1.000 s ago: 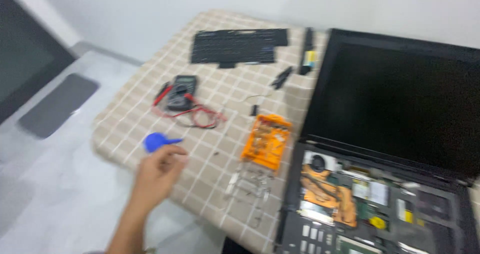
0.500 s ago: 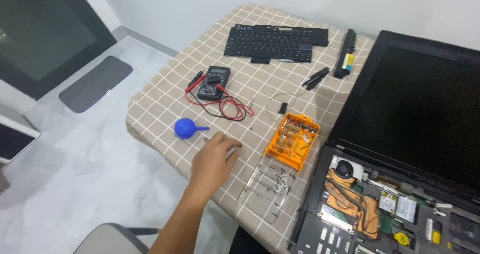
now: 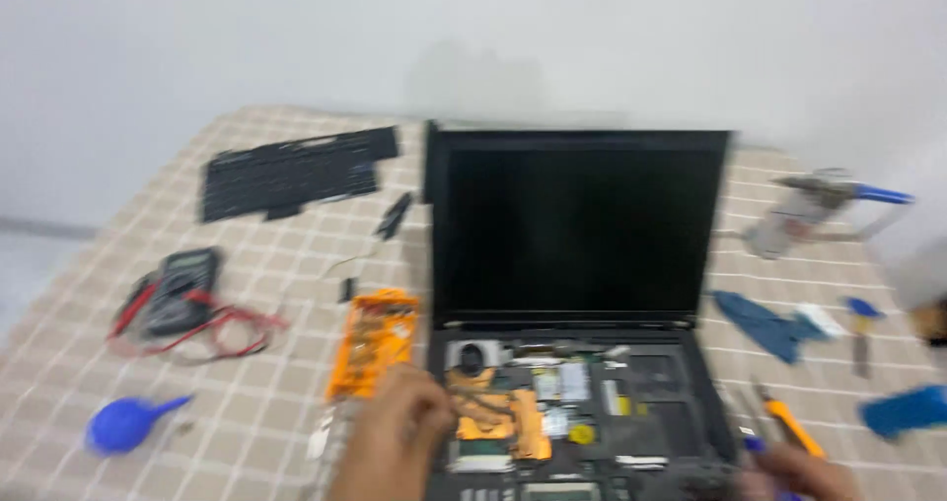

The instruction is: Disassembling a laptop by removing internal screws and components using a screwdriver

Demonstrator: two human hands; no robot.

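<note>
An open black laptop (image 3: 582, 230) stands in the middle of the checked table, its keyboard removed and its inner boards and copper heat pipe (image 3: 503, 427) bare. My left hand (image 3: 395, 442) hovers with curled fingers over the base's left edge, beside an orange screwdriver-bit case (image 3: 375, 343). Blur hides whether it holds anything. My right hand (image 3: 799, 473) shows only partly at the bottom right, next to an orange-handled tool (image 3: 786, 424). Whether it grips that tool is unclear.
A loose black keyboard (image 3: 291, 171) lies at the back left. A multimeter (image 3: 178, 289) with red leads and a blue air blower (image 3: 118, 424) sit at the left. At the right are a blue cloth (image 3: 764, 323), a grey tool (image 3: 809, 205) and small blue items (image 3: 903, 410).
The view has swung right from the table's left side onto the laptop. My left hand has moved from near the blue blower to the laptop base. My right hand has come into view.
</note>
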